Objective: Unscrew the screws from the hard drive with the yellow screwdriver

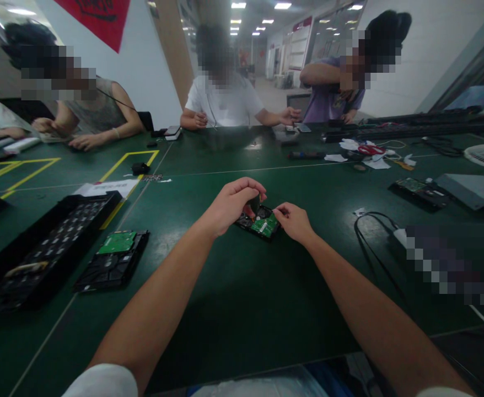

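A hard drive [267,225] lies on the green table in front of me, its green circuit board facing up. My left hand [234,203] arches over the drive's left part. Its fingers are bent together around something dark that I cannot make out, and the fingertips are partly hidden. At the drive's right edge, my right hand [296,221] pinches the corner between thumb and forefinger. The hands cover parts of the drive's left and upper sides.
Left are a second hard drive [116,263] and a long black tray [55,242]. Right are another drive [419,194], a grey metal box [473,190] and a black cable [364,242]. Several people sit across the table [242,309], near scraps and a small black part [140,169].
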A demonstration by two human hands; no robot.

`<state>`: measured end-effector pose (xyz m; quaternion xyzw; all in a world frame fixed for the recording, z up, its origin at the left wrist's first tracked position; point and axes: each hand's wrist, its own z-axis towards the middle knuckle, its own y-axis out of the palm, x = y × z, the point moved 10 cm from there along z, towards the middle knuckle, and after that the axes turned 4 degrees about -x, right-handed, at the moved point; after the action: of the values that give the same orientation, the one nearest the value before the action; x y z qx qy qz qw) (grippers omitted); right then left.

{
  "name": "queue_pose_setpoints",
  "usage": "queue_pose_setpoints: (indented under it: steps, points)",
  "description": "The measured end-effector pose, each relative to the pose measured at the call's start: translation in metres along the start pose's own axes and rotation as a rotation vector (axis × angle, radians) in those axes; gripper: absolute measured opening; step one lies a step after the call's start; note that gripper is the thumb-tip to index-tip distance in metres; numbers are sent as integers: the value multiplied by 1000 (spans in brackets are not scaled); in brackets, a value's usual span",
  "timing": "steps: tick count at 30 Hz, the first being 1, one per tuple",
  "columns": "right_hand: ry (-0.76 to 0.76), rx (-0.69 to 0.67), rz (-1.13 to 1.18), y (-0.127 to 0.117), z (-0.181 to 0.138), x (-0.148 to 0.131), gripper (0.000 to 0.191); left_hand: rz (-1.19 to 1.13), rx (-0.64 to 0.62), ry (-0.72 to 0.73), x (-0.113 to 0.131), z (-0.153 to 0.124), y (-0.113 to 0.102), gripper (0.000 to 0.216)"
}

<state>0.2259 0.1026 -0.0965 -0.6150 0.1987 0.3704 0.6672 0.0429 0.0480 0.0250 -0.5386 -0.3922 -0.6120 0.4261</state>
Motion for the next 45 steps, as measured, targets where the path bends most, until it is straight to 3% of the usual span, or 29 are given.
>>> queue_pose_setpoints:
  steps: [3, 6, 19, 25, 29, 33, 38, 45]
  points:
    - [1, 0, -1, 0, 0, 1, 21, -170, -52, -42, -6, 0, 6, 13]
    - [-3, -11, 3, 1, 0, 0, 22, -197, -65, -24, -6, 0, 7, 13]
    - [-13, 4, 2, 1, 1, 0, 21, 166, 7, 26, -6, 1, -6, 37]
    - [-15, -13, -8, 1, 1, -2, 21, 65, -93, 21, -5, 1, 5, 27]
    - [0, -13, -14, 0, 0, -2, 21, -75, -65, -33, -10, 2, 7, 19]
    - [-9, -11, -7, 0, -1, -4, 21, -12, -84, -31, -9, 2, 11, 20]
    - [-13, -4, -30, 0, 2, -1, 21, 109, -15, 28, -4, 2, -2, 24]
    - [-18, -10, -16, 1, 0, -3, 21, -88, -1, 15, -4, 4, -10, 18]
